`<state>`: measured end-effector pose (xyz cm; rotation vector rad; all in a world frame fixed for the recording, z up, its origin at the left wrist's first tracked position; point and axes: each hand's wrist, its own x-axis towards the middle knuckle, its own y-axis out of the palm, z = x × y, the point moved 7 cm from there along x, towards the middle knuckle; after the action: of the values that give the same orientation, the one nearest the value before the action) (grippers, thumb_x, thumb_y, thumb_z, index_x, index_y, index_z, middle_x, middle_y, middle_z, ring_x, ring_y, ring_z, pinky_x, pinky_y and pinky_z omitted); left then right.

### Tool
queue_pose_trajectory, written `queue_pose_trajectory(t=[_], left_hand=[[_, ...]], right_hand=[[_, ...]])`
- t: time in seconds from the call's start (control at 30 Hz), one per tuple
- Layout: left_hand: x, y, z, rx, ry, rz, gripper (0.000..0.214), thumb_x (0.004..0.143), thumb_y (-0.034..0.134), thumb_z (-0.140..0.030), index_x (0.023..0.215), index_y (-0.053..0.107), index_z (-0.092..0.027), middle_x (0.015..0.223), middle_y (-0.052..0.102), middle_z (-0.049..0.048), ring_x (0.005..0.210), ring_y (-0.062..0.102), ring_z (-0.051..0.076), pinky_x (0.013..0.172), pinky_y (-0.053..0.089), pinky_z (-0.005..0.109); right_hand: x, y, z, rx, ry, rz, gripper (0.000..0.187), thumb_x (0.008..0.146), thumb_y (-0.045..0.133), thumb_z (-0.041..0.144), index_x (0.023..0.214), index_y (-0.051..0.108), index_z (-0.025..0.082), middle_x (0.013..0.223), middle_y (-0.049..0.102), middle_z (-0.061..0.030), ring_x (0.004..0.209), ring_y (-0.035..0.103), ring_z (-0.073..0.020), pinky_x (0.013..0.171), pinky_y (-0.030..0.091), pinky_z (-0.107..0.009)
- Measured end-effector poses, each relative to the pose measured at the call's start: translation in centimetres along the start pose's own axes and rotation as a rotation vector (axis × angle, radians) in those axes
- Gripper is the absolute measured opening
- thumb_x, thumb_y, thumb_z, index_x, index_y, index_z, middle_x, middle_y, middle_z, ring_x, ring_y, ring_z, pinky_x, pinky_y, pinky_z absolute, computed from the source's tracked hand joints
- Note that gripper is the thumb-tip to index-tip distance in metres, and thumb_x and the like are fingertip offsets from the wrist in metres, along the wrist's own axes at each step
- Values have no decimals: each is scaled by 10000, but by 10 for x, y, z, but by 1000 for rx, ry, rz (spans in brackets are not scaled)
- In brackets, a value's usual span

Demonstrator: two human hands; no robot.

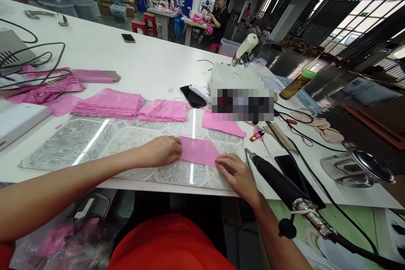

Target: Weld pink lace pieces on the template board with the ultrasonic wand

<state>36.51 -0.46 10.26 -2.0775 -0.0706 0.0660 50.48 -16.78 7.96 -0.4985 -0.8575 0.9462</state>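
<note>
A flat pink fabric piece [199, 150] with one slanted corner lies on the glossy patterned mat [126, 143] in front of me. My left hand [164, 150] is closed on its left edge, fingertips pinched together. At the right end, the fingers of my right hand [236, 173] press on the fabric's edge; thumb and fingers are bent close together. Behind it rest a tall pink fabric stack [109, 103] and a smaller pink lace stack [163, 110]. Another pink piece [221, 123] lies by the grey box.
A grey box [240, 76] with a blurred front stands behind the mat. To the right lie orange snips [256, 136], a black-handled tool [278, 173] with a cable, and a glass jar [354, 168]. A white device [22, 124] sits at left. Someone [220, 19] works at a sewing machine beyond.
</note>
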Motion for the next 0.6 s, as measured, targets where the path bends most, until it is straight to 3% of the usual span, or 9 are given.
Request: queue_pose_trajectory(t=[0.2,0.33,0.43,0.6], left_hand=[[0,-1,7,-47,-64,-32,182,763,500,-117,628,612,-162,671,624,1,607,543,123,614,375,219],[-1,-3,10,-77,-94,-70,197,789,473,-165,639,599,-154,617,595,-10,544,481,104,558,332,215],[-4,-3,11,-98,-118,-97,229,826,455,-223,649,581,-151,602,576,-10,535,462,105,546,321,219],[-11,-3,15,-125,-145,-138,240,856,433,-257,682,562,-154,623,570,-8,552,464,110,559,323,224]], right_hand=[[3,-4,12,-90,-74,-35,183,835,612,250,1005,676,228,1009,694,-67,978,620,-199,870,541,-377],[15,8,33,-203,-149,-20,242,796,661,307,1017,663,206,1049,676,-84,1001,593,-228,881,519,-407],[24,21,41,-276,-202,-34,176,801,642,250,963,662,184,1023,679,-86,955,598,-228,839,518,-394],[27,18,25,-359,-186,-60,122,820,557,128,848,659,188,936,688,-66,875,611,-211,787,517,-372]])
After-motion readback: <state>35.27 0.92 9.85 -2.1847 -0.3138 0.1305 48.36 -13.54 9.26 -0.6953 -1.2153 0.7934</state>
